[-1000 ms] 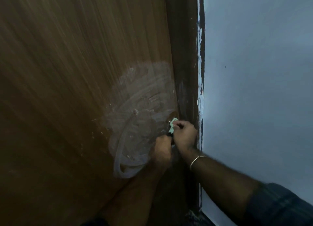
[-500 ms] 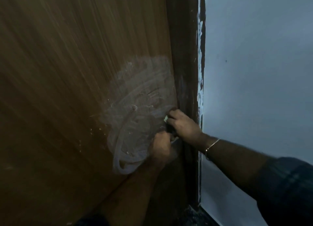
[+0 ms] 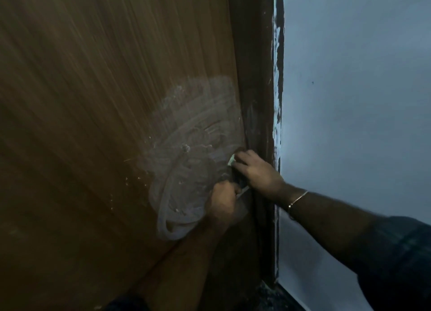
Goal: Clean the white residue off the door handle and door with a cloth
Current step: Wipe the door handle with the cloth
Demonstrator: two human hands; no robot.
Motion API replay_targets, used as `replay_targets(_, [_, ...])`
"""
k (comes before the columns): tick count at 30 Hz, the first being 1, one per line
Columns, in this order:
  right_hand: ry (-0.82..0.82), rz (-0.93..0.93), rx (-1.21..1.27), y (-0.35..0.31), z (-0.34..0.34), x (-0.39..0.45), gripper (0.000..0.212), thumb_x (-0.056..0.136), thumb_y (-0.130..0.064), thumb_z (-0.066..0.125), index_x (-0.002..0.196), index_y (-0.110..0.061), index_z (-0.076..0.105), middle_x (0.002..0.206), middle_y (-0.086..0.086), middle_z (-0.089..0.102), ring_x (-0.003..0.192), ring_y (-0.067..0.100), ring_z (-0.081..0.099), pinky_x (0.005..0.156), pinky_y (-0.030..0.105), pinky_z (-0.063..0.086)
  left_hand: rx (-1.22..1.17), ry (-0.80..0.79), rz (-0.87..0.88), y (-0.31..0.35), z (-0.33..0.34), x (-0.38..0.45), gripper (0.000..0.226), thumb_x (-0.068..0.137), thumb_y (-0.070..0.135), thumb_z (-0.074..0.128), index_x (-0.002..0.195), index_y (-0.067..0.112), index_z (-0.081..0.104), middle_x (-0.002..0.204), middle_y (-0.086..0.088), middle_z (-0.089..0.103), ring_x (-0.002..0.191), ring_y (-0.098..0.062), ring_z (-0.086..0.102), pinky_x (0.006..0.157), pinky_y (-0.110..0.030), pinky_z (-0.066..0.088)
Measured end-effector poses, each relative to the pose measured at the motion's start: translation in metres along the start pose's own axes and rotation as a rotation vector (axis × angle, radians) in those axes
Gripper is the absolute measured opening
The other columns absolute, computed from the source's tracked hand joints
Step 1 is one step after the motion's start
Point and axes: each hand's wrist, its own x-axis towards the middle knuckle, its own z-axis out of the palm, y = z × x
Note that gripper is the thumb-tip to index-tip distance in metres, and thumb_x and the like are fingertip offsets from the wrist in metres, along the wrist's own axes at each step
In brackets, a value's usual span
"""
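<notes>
A brown wooden door (image 3: pixel 93 124) fills the left of the head view, with a wide smear of white residue (image 3: pixel 186 166) beside its right edge. The door handle (image 3: pixel 241 189) is mostly hidden between my hands; only a short pale metal end shows. My left hand (image 3: pixel 222 205) is curled around the handle from below. My right hand (image 3: pixel 256 170) presses a small pale green cloth (image 3: pixel 231 160) against the door edge just above the handle, with only a corner of the cloth showing under the fingers.
A dark brown door frame (image 3: pixel 256 77) runs down the right of the door, with chipped white paint (image 3: pixel 277 77) along its outer edge. A plain grey-white wall (image 3: pixel 349 101) lies to the right. The floor at the bottom is dark.
My right hand moved up and left with the cloth, from beside the handle onto the door edge above it. The cloth is now mostly covered by the fingers. My left hand stayed on the handle.
</notes>
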Motion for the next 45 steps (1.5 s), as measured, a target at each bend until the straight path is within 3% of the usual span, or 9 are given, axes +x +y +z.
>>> replay_targets(5, [-0.215, -0.26, -0.225, 0.003, -0.014, 0.004, 0.025, 0.079, -0.018, 0.074, 0.102, -0.01, 0.073, 0.121, 0.009, 0.061, 0.098, 0.024, 0.06, 0.061, 0.029, 0.055, 0.103, -0.064, 0.044, 0.0, -0.001, 0.008, 0.03, 0.096, 0.02, 0.051, 0.118, 0.012, 0.069, 0.122, -0.009, 0.065, 0.113, -0.025, 0.06, 0.094, -0.032, 0.045])
replay_targets(10, [-0.078, -0.199, -0.197, 0.004, -0.012, 0.016, 0.029, 0.074, -0.015, 0.076, 0.101, -0.007, 0.071, 0.112, 0.012, 0.061, 0.092, 0.027, 0.06, 0.063, 0.034, 0.055, 0.094, -0.077, 0.027, -0.005, -0.002, 0.011, 0.028, 0.095, 0.016, 0.053, 0.118, 0.013, 0.069, 0.122, -0.008, 0.065, 0.113, -0.024, 0.06, 0.098, -0.033, 0.047])
replay_targets(13, [-0.183, -0.223, -0.204, -0.005, 0.007, -0.007, 0.022, 0.076, -0.019, 0.077, 0.095, -0.008, 0.073, 0.111, 0.013, 0.064, 0.093, 0.029, 0.063, 0.067, 0.035, 0.056, 0.029, -0.016, 0.023, -0.004, 0.002, 0.006, 0.028, 0.094, 0.022, 0.055, 0.112, 0.009, 0.07, 0.119, -0.012, 0.066, 0.112, -0.029, 0.061, 0.094, -0.035, 0.046])
replay_targets(17, [-0.087, -0.17, -0.155, 0.011, -0.003, 0.013, 0.024, 0.087, -0.023, 0.055, 0.102, -0.009, 0.068, 0.113, 0.012, 0.055, 0.094, 0.027, 0.055, 0.068, 0.036, 0.054, -0.048, 0.007, 0.034, -0.008, 0.001, 0.006, 0.027, 0.093, 0.012, 0.054, 0.112, 0.004, 0.07, 0.11, -0.012, 0.066, 0.113, -0.034, 0.059, 0.094, -0.036, 0.043])
replay_targets(20, [0.019, -0.132, -0.161, 0.009, 0.001, 0.018, 0.022, 0.08, -0.017, 0.069, 0.1, -0.008, 0.07, 0.113, 0.013, 0.053, 0.1, 0.027, 0.052, 0.076, 0.035, 0.053, 0.013, -0.003, 0.025, -0.011, 0.005, 0.005, 0.029, 0.093, 0.019, 0.053, 0.116, 0.011, 0.069, 0.115, -0.008, 0.065, 0.114, -0.027, 0.058, 0.096, -0.035, 0.044])
replay_targets(24, [-0.104, -0.236, -0.116, -0.004, 0.009, -0.011, 0.021, 0.071, -0.014, 0.08, 0.09, -0.007, 0.073, 0.102, 0.013, 0.065, 0.088, 0.029, 0.064, 0.065, 0.033, 0.058, 0.011, -0.015, 0.054, -0.01, 0.005, 0.003, 0.025, 0.088, 0.018, 0.059, 0.107, 0.01, 0.072, 0.112, -0.013, 0.069, 0.105, -0.031, 0.064, 0.093, -0.038, 0.048])
replay_targets(30, [0.164, 0.281, 0.286, 0.002, -0.002, 0.014, 0.029, 0.075, 0.005, 0.061, 0.102, -0.001, 0.069, 0.107, 0.016, 0.059, 0.097, 0.034, 0.06, 0.085, 0.037, 0.053, -0.015, 0.06, 0.016, -0.016, 0.012, 0.005, 0.028, 0.09, 0.015, 0.055, 0.113, 0.009, 0.068, 0.115, -0.008, 0.064, 0.119, -0.029, 0.053, 0.096, -0.029, 0.039])
replay_targets(39, [0.297, 0.75, 0.441, -0.036, 0.008, 0.01, 0.042, 0.082, 0.009, 0.058, 0.122, -0.002, 0.064, 0.128, 0.014, 0.062, 0.12, 0.028, 0.057, 0.111, 0.031, 0.038, 0.05, -0.04, 0.014, -0.014, 0.009, 0.01, 0.028, 0.088, 0.014, 0.061, 0.114, 0.017, 0.071, 0.117, -0.008, 0.067, 0.109, -0.026, 0.063, 0.095, -0.036, 0.049])
replay_targets(45, [0.183, 1.172, 0.773, -0.053, 0.009, 0.005, 0.04, 0.093, -0.011, 0.053, 0.132, -0.016, 0.06, 0.129, 0.008, 0.064, 0.117, 0.026, 0.059, 0.095, 0.022, 0.039, 0.022, -0.03, -0.007, -0.013, 0.004, 0.009, 0.023, 0.089, 0.016, 0.061, 0.109, 0.012, 0.071, 0.108, -0.01, 0.071, 0.102, -0.027, 0.066, 0.089, -0.032, 0.053])
